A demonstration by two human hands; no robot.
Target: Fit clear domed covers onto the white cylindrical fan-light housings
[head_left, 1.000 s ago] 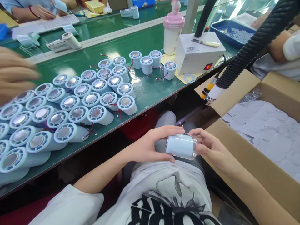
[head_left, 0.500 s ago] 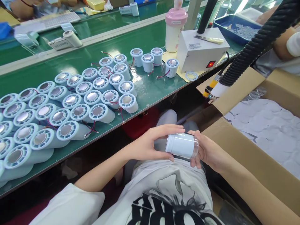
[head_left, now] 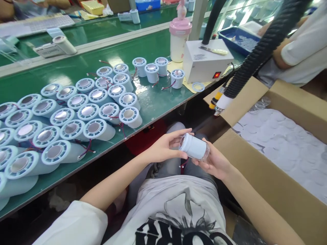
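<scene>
From the head camera, the left hand (head_left: pixel 163 148) and right hand (head_left: pixel 216 164) hold a white cylinder (head_left: pixel 194 147) tilted above the lap, the fingers (head_left: pixel 178 132) of both closed around its ends. Rows of similar cylinders (head_left: pixel 89 112) lie on the green tabletop (head_left: pixel 158 102) to the left, and a cardboard box (head_left: pixel 255 166) stands to the right.

A small white cylinder (head_left: pixel 194 147) in clear film lies tilted sideways above the lap, wires dangling beneath.

Rows of pale-blue plastic cylinders (head_left: pixel 88 110) with metal faces are laid on the green bench (head_left: pixel 158 100) — a pink-lidded cream bottle (head_left: pixel 178 42) is stood beside a white control box (head_left: pixel 204 63). A black ribbed hose (head_left: pixel 258 51) is hung above an open cardboard box (head_left: pixel 255 170).
</scene>
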